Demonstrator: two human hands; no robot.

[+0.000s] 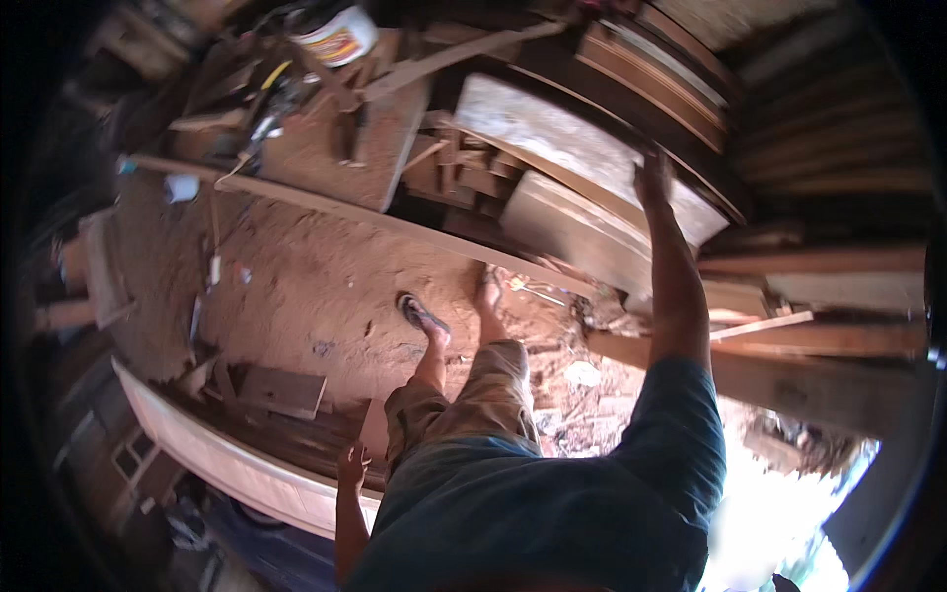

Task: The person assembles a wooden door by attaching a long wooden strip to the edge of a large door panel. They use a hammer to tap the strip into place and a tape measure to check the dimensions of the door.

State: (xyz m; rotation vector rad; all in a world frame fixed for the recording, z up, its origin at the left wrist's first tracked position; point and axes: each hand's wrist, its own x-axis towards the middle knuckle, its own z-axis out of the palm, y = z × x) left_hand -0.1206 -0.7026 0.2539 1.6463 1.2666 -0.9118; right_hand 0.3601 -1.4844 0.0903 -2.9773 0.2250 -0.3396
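Note:
My right arm reaches out to the upper right, and my right hand point(653, 180) is at a pale, sunlit board point(552, 123), close to the dark plank edge along its far side. Its fingers are dark and blurred, so I cannot make out whether they grip the wood. My left hand point(353, 464) hangs low at my left side, fingers loosely bent and apart, with nothing seen in it. Nearest to it is a long, light-coloured plank point(212, 434) that curves across the lower left.
A long narrow beam point(326, 202) crosses in front of my feet over the dirt floor point(286, 276). Stacked planks point(651, 74) fill the upper right, with short offcuts point(473, 173) beside the pale board. A white bucket point(337, 37) stands far left among scrap wood.

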